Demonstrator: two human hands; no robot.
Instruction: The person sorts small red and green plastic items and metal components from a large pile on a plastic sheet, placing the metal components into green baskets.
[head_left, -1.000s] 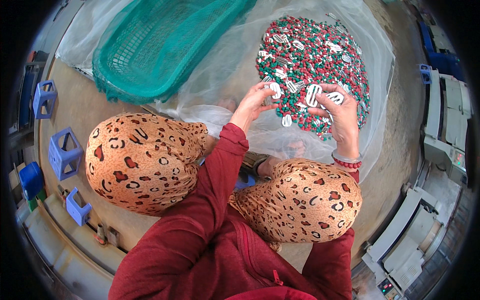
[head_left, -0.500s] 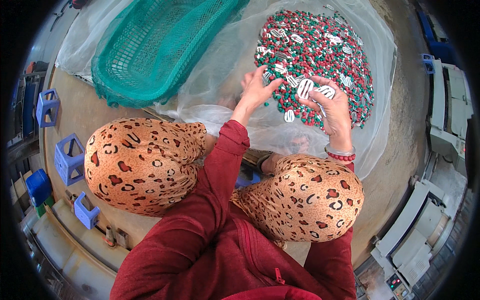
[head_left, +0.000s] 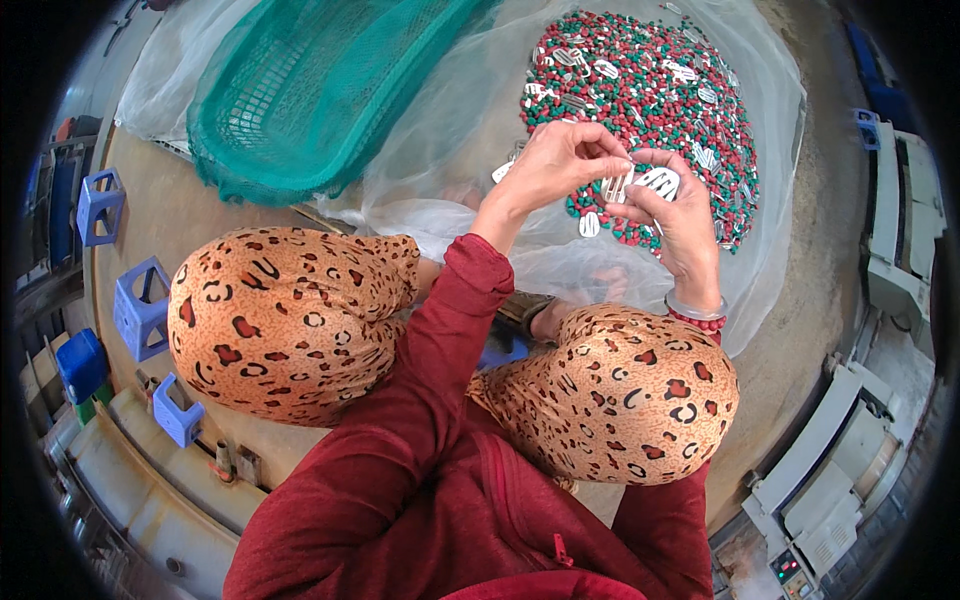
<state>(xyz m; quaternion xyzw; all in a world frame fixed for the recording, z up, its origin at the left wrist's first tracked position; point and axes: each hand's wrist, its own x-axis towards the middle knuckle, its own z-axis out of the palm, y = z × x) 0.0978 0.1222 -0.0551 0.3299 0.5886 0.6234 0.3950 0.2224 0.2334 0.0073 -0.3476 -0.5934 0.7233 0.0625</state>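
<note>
My right hand (head_left: 682, 208) is closed on white slotted oval pieces (head_left: 660, 183). Against it, my left hand (head_left: 565, 165) is pinched, its thumb and finger at the top edge of another white slotted piece (head_left: 616, 188) in front of the right fingers. Beyond both hands spreads a heap of small red, green and white bits (head_left: 650, 95), with more white slotted ovals among them. One loose slotted oval (head_left: 589, 225) lies at the heap's near edge. Beside my left wrist another white piece (head_left: 502, 171) shows, partly hidden by the hand.
A translucent sheet (head_left: 430, 150) lies under the heap. Left of it sits a green basket covered with green netting (head_left: 335, 170). Small blue stools (head_left: 140, 310) stand along the left, with grey machines (head_left: 835, 500) at the right. My patterned knees (head_left: 290, 320) are close below the sheet.
My left hand has moved right, from open fingers over the heap's left edge to a pinch at the white piece by my right hand. The whole view has shifted slightly.
</note>
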